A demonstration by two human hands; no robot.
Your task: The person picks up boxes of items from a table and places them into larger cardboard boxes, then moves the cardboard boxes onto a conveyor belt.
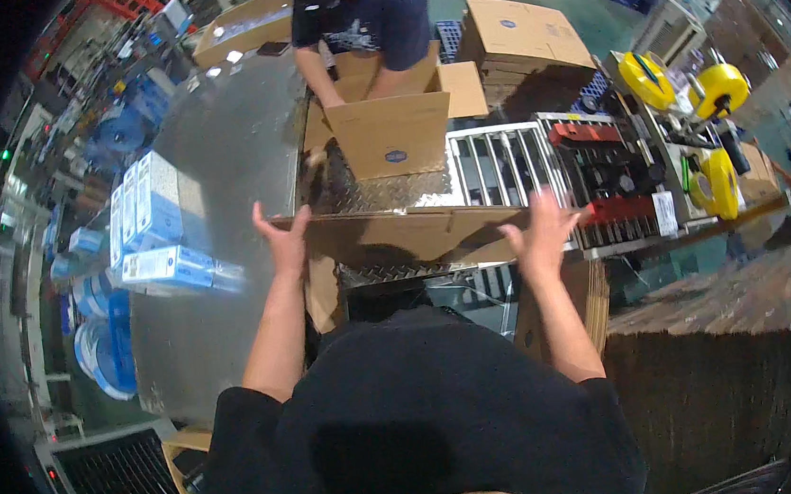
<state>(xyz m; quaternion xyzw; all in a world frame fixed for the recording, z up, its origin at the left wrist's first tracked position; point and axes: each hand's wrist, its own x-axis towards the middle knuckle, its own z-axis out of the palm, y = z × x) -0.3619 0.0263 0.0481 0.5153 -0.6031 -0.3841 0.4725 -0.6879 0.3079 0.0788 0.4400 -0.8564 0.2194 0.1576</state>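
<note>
A brown cardboard carton [404,235], seen as a long, narrow folded shape, lies across the near end of the metal plate in front of me. At its left end my left hand [286,241] is raised with thumb and fingers apart. My right hand [541,235] is at the other end, fingers spread and thumb toward the cardboard. Neither hand's fingers are wrapped round it; whether the palms touch it I cannot tell. Just beyond stands an upright open carton [392,138], into which a co-worker's hands [329,96] reach.
Blue-and-white boxes [152,208] stand on the grey table [223,140] to the left. A roller conveyor [506,160] leads right to a machine with red parts [587,134]. Yellow tape rolls [646,80] hang farther right. Flat cardboard [596,299] leans near my right forearm.
</note>
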